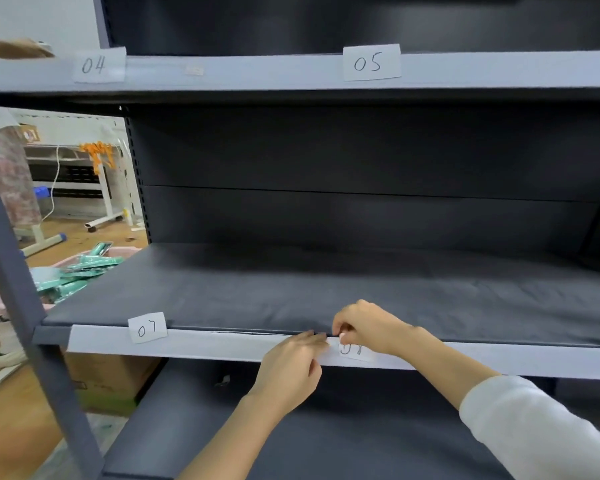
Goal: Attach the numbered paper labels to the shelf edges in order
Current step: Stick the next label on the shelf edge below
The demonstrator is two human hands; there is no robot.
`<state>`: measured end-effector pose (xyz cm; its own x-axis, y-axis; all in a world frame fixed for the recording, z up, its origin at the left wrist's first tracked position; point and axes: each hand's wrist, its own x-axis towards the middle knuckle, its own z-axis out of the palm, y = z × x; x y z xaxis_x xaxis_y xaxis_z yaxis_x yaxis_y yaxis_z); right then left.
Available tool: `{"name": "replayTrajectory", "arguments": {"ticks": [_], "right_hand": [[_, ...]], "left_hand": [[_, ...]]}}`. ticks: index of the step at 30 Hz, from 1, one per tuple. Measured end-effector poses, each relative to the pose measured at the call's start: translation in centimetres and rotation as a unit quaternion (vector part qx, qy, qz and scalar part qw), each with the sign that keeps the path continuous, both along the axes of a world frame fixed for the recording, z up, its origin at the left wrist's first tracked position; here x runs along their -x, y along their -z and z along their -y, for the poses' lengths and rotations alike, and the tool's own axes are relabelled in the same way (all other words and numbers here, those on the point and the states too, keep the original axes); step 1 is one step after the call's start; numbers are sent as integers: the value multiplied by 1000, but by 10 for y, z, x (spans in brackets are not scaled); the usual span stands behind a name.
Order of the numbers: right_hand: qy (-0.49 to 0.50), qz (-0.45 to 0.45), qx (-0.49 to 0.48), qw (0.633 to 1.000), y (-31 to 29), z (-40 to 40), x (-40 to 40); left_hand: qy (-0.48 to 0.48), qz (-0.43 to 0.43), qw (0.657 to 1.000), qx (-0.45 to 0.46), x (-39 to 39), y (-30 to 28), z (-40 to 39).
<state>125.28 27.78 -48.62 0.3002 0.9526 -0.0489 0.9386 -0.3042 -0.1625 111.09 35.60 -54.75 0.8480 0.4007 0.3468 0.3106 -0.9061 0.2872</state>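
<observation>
A tall dark grey metal shelving unit [361, 161] is filling the view, and its pale grey front edge strips are serving as the mounting faces for the labels. The upper edge strip [257, 72] is already carrying the white paper label marked 04 [99, 65] and the white paper label marked 05 [371, 62], set well apart, presumably one per bay. The lower edge strip [222, 346] is carrying the white paper label marked 07 [147, 327] near its left end, its top poking just above the shelf lip. Further right on that strip, both hands are working on the next white paper label [354, 351], whose number is partly hidden but seems to be 08. The left hand [291, 368] is lying with its fingers [314, 337] held flat and pressed together against the strip just beside the paper, probably steadying it. The right hand [368, 327] is curling over the shelf lip from above, its fingers [340, 329] pinching the label's top edge, likely to fold or press it into place.
</observation>
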Motion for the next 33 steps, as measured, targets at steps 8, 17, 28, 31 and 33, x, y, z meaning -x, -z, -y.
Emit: {"name": "replayTrajectory", "arguments": {"ticks": [8,17,28,31,33], "right_hand": [[11,-25,-56,998,7,1,-3],[27,1,-64,998,19,-3,-2],[23,-10,-79,997,16,-3,-3],[30,-28,-84,996,14,-5,-5],[33,-40,-73,996,11,-7,-5]], "left_hand": [[-3,21,1000,17,4,-1,6],[1,22,999,26,6,2,7],[35,66,996,-49,3,13,-4],[33,47,995,-81,8,18,-13],[21,49,994,-99,21,22,-22]]}}
